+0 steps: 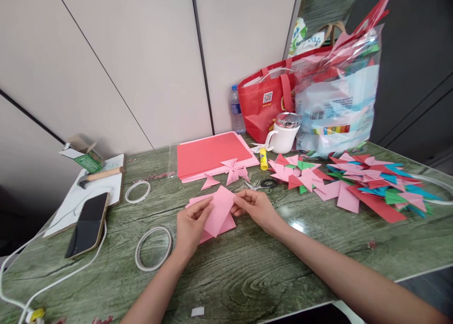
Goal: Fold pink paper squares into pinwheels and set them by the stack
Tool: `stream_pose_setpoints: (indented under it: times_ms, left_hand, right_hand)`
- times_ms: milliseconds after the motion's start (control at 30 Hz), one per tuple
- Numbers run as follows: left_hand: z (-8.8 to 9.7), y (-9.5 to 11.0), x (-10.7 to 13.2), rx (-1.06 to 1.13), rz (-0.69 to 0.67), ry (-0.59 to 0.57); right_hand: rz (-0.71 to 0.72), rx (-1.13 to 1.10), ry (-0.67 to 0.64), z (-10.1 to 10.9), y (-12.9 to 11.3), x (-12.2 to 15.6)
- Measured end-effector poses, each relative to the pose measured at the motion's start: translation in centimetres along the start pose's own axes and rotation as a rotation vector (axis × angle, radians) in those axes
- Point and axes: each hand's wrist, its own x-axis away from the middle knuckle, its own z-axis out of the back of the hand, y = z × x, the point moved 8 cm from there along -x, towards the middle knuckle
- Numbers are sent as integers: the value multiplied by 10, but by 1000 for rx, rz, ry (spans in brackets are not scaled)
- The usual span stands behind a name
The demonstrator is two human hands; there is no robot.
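Observation:
A pink sheet of paper is held tilted above other pink sheets lying on the green table. My left hand pinches its left edge, thumb on top. Its right corner is pinched between the fingers of my right hand. Just behind lie small folded pink paper shapes and a stack of red and pink paper.
Scissors and a yellow glue stick lie behind my right hand. A heap of coloured folded pieces fills the right. Tape rings, a phone, a white mug, a red bag and a plastic bag stand around.

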Motion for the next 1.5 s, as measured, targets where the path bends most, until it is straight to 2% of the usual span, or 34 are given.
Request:
stream_pose_setpoints:
  times_ms: [200, 367, 467, 533, 667, 800, 933, 1133, 1233, 1400, 1500]
  left_hand:
    - [0, -1, 1, 31, 1, -2]
    - [17, 7, 4, 25, -119, 212]
    - [20, 13, 9, -38, -189, 245]
    - [12, 20, 13, -100, -258, 176]
    - [-12, 33, 23, -157, -394, -63]
    - [-26, 37, 27, -132, -430, -224]
    - [-29, 37, 25, -159, -416, -286]
    - [-18, 27, 14, -142, -231, -189]
    - [-17, 20, 10, -109, -150, -199]
    - [-21, 12, 7, -20, -86, -253]
    - [-18, 8, 6, -81, -70, -213]
  right_hand:
    - [31, -6, 7, 0, -3, 2]
    - [18, -24, -21, -8, -3, 5]
    - [88, 65, -104, -16, -9, 8]
    - [118, 75, -130, -19, -11, 9]
    - [135, -9, -156, -21, -14, 11]
    - [131, -63, -183, -22, -18, 13]
    - [140, -52, -159, -20, -20, 13]
    - [128, -62, -136, -17, -16, 11]
    - [119, -66, -119, -16, -15, 10]
    - [132, -28, -95, -14, -18, 8]
    - [144, -9, -109, -14, -17, 7]
